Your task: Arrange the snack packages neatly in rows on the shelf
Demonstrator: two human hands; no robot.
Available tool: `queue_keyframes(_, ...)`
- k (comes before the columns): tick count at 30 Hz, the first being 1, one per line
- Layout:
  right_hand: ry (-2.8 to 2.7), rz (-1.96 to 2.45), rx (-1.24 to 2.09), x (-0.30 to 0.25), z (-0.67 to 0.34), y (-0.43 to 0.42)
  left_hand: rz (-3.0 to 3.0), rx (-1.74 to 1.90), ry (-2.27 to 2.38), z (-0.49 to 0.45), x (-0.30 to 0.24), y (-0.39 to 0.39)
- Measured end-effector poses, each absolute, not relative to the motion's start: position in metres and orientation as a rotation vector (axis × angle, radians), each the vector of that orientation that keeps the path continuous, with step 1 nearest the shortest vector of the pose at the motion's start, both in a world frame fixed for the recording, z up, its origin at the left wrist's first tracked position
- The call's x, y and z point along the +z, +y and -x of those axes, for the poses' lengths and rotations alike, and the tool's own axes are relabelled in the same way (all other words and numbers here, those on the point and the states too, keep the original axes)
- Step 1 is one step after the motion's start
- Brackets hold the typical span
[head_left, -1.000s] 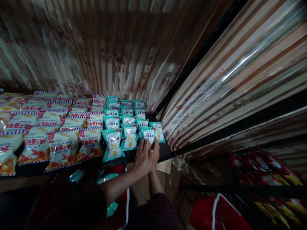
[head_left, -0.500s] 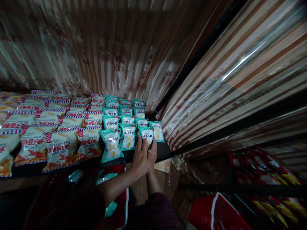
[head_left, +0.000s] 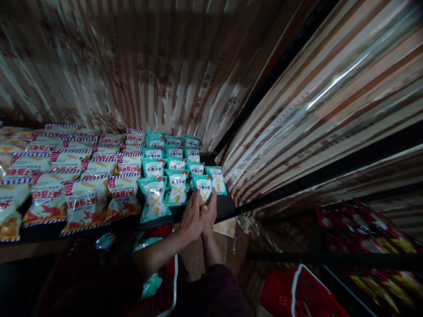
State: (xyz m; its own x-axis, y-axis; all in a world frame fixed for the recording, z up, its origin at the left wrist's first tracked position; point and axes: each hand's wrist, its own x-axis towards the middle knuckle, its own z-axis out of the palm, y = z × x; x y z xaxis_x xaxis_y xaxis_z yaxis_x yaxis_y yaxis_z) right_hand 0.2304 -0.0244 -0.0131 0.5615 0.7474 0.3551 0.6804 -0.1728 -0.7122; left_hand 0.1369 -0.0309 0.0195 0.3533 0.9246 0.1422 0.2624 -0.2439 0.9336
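Note:
A teal-and-white snack bag stands at the front of the black shelf, near its right end. My left hand is at the bag's lower left side, fingers stretched forward with their tips against it. From the right, my right hand reaches to the lower right side, fingers also extended. The hands meet at the heels below the bag and partly hide its bottom. Matching teal bags stand in rows to the left and behind, and one more bag leans just right of my fingertips.
White-and-red snack bags fill the shelf's left part. Below it sits a red basket holding teal bags. Another red basket stands lower right, near a rack of red packets. Striped plastic-covered sheeting rises behind.
My hands have drawn slightly down and back along the front bag, so more of its printed face shows. The bag itself stays in nearly the same place.

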Motion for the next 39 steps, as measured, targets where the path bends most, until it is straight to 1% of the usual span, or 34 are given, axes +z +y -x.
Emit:
queue_keyframes(9, -1.101, 1.919, 0.082, -0.002, -0.228, -0.026, -1.714, 0.941, 1.095, -0.139, 0.019, -0.031)
queue_keyframes(20, -1.056, 1.915, 0.028, 0.011, -0.220, -0.030, -1.522, 0.919, 1.175, -0.138, 0.041, -0.016)
queue_keyframes(24, -1.045, 1.918, 0.071, 0.013, -0.218, -0.030, -1.521, 0.931, 1.185, -0.141, 0.045, -0.012)
queue_keyframes(30, -1.045, 1.823, 0.132, 0.015, -0.222, -0.029, -1.520, 1.044, 1.247, -0.147, 0.052, -0.011)
queue_keyframes(34, -1.019, 1.816, 0.221, 0.015, -0.227, -0.029, -1.501, 1.023, 1.253, -0.148, 0.054, -0.011)
queue_keyframes(39, -0.959, 1.806, 0.218, 0.017, -0.229, -0.028, -1.523, 0.966, 1.188, -0.141, 0.056, -0.011)
